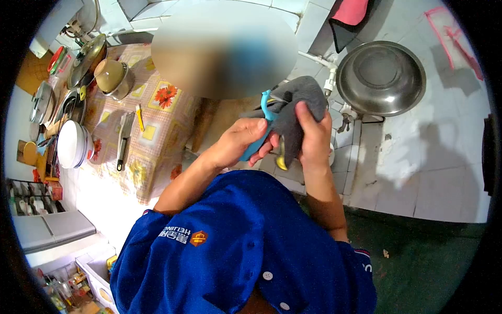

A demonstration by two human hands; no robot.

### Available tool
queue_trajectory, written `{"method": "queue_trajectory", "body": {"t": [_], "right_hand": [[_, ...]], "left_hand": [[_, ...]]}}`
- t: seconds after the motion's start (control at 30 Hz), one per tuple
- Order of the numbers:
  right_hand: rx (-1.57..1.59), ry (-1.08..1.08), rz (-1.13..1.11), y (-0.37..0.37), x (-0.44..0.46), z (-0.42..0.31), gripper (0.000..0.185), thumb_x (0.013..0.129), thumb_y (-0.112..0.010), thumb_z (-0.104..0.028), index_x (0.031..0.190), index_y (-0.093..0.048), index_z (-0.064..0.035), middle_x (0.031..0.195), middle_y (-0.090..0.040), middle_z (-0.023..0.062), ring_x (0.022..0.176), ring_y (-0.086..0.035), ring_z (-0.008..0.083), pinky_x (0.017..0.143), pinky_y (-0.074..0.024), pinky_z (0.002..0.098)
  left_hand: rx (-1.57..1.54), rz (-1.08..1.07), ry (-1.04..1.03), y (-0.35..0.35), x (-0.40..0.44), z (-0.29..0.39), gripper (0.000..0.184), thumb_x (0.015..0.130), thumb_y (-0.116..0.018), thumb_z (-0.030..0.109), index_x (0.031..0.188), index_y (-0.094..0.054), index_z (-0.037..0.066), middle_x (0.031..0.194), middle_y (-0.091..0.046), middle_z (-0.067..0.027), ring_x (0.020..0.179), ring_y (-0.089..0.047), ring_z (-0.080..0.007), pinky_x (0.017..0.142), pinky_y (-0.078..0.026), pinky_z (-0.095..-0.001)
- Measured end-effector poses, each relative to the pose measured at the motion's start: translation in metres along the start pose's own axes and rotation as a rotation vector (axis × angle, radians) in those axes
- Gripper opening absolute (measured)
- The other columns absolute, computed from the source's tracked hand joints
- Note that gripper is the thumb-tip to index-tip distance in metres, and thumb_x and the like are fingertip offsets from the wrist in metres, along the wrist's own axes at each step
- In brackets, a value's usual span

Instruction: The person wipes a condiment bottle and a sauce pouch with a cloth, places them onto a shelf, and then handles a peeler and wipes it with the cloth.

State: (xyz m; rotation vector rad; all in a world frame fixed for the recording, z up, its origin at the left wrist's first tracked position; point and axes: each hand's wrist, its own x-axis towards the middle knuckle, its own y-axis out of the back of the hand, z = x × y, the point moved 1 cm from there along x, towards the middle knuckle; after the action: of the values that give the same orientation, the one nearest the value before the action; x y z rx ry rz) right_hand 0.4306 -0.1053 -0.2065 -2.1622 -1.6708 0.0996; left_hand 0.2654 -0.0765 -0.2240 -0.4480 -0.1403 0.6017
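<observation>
My left hand is closed around a light blue plastic handle with a curved upper end. My right hand grips a dark grey cloth, its thumb pressed on the front. The cloth is folded against the blue-handled object and hides most of it, so I cannot tell its kind. Something small and yellow shows at the cloth's lower edge. Both hands are held close together in front of my chest.
On the left, a table with a patterned cloth bears a knife, a yellow-handled tool, white bowls and a lidded pan. A large metal basin sits at right near a tap. A blurred patch covers the top middle.
</observation>
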Motion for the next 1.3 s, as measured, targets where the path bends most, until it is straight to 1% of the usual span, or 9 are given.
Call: {"method": "queue_trajectory", "body": {"t": [0.2,0.3,0.33,0.43,0.67,0.83,0.9,1.0,1.3], "right_hand": [[0.63,-0.118,-0.083,0.014,0.005,0.019,0.04,0.091,-0.053,-0.035,0.114,-0.053,-0.0022,0.102,-0.059,0.0122,0.09,-0.058,0.0226,0.079,-0.0472,0.0341],[0.054,-0.23,0.168,0.015,-0.008,0.035,0.042,0.091,-0.055,-0.032,0.119,-0.05,-0.0015,0.11,-0.056,0.0102,0.093,-0.055,0.0194,0.086,-0.0433,0.0317],[-0.247,0.002,0.047,-0.011,-0.018,0.019,0.044,0.09,-0.057,-0.029,0.121,-0.047,0.0009,0.11,-0.055,0.0099,0.095,-0.053,0.0177,0.085,-0.0422,0.0296],[-0.231,0.126,0.051,-0.025,-0.019,0.035,0.046,0.091,-0.056,-0.021,0.125,-0.039,0.0038,0.113,-0.052,0.0136,0.1,-0.05,0.0203,0.088,-0.0411,0.033],[-0.481,0.108,-0.024,-0.025,-0.014,0.053,0.05,0.086,-0.064,-0.022,0.122,-0.042,0.0062,0.114,-0.053,0.0156,0.103,-0.052,0.0225,0.089,-0.0415,0.034],[-0.306,0.096,0.066,-0.027,-0.009,0.055,0.044,0.086,-0.064,-0.018,0.119,-0.046,0.0053,0.11,-0.057,0.0132,0.095,-0.056,0.0205,0.084,-0.045,0.0309],[0.105,-0.064,0.19,-0.029,-0.004,0.056,0.045,0.087,-0.061,-0.016,0.123,-0.043,0.0043,0.115,-0.054,0.0128,0.1,-0.054,0.0211,0.087,-0.0445,0.0317],[0.017,-0.333,0.149,-0.013,-0.001,0.076,0.042,0.089,-0.058,-0.013,0.126,-0.043,0.0014,0.12,-0.052,0.012,0.106,-0.053,0.0217,0.09,-0.0439,0.032],[0.056,-0.263,0.067,0.006,0.009,0.056,0.04,0.086,-0.057,-0.002,0.124,-0.045,0.0007,0.114,-0.057,0.0134,0.104,-0.057,0.0235,0.088,-0.0479,0.0339]], "left_hand": [[-0.076,0.09,-0.124,-0.001,0.008,-0.001,0.047,0.094,-0.04,0.046,0.088,-0.058,0.002,0.066,-0.054,-0.0036,0.051,-0.05,-0.0109,0.048,-0.041,-0.0227],[0.06,0.273,-0.347,0.011,0.02,-0.016,0.043,0.097,-0.038,0.04,0.101,-0.058,0.002,0.084,-0.056,-0.0033,0.08,-0.053,-0.0124,0.075,-0.042,-0.0245],[0.068,0.383,-0.419,0.011,0.025,-0.02,0.043,0.097,-0.038,0.039,0.104,-0.058,0.002,0.092,-0.055,-0.0047,0.089,-0.052,-0.0141,0.083,-0.04,-0.026],[0.125,0.398,-0.579,0.014,0.028,-0.021,0.041,0.097,-0.038,0.035,0.113,-0.057,0.002,0.118,-0.043,-0.0077,0.116,-0.037,-0.0173,0.1,-0.028,-0.0301],[-0.112,0.204,-0.421,0.019,0.028,-0.017,0.046,0.096,-0.043,0.035,0.128,-0.044,0.003,0.128,-0.04,-0.0053,0.121,-0.037,-0.0158,0.102,-0.028,-0.0304],[0.371,0.501,-0.512,0.032,0.024,-0.018,0.033,0.093,-0.052,0.027,0.115,-0.057,0.003,0.114,-0.051,-0.0042,0.108,-0.046,-0.013,0.096,-0.034,-0.0282],[0.253,0.566,-0.373,0.042,0.027,-0.02,0.027,0.091,-0.056,0.024,0.106,-0.062,0.002,0.101,-0.058,-0.0008,0.096,-0.051,-0.0093,0.087,-0.04,-0.0254],[0.083,0.432,-0.323,0.049,0.031,-0.015,0.025,0.091,-0.058,0.023,0.102,-0.063,0.002,0.092,-0.061,0.002,0.087,-0.052,-0.0064,0.079,-0.043,-0.0228],[0.195,0.439,-0.307,0.102,0.073,0.107,0.031,0.091,-0.055,0.028,0.114,-0.059,0.008,0.096,-0.061,0.0006,0.088,-0.055,-0.0083,0.078,-0.046,-0.0265]]}}
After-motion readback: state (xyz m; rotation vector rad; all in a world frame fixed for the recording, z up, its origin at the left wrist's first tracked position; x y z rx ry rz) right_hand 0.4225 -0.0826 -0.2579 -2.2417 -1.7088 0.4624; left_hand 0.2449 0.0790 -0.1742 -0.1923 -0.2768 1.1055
